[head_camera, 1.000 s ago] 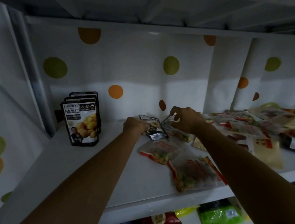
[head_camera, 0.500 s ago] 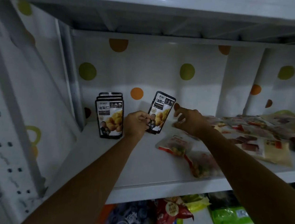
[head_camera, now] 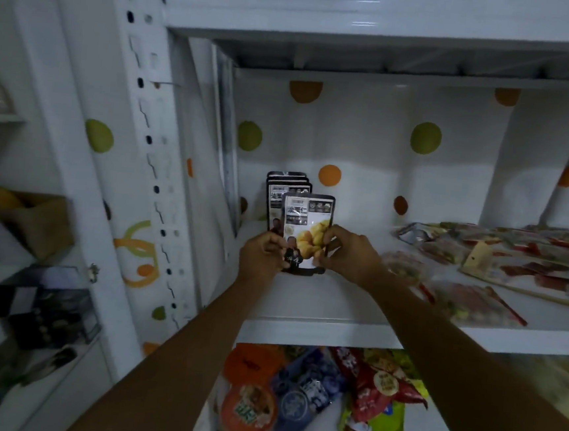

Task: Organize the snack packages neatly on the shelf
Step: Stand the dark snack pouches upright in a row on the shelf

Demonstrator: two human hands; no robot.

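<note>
A black chestnut snack pouch (head_camera: 307, 217) stands upright on the white shelf (head_camera: 320, 304), held at its lower corners by both hands. My left hand (head_camera: 264, 253) pinches its bottom left and my right hand (head_camera: 348, 253) grips its bottom right. Directly behind it, a row of matching black pouches (head_camera: 284, 184) stands upright against the shelf's back left corner. Loose snack packages (head_camera: 519, 266) lie flat in a scattered heap on the right half of the shelf.
A perforated white upright (head_camera: 144, 155) bounds the shelf on the left. The polka-dot back wall (head_camera: 368, 147) closes the rear. The lower shelf holds colourful snack bags (head_camera: 315, 400). Another shelf board (head_camera: 362, 19) sits above.
My left hand lifted a black pouch from the heap and carried it left. It now stands in front of the pouch row, and my right hand has joined on it.
</note>
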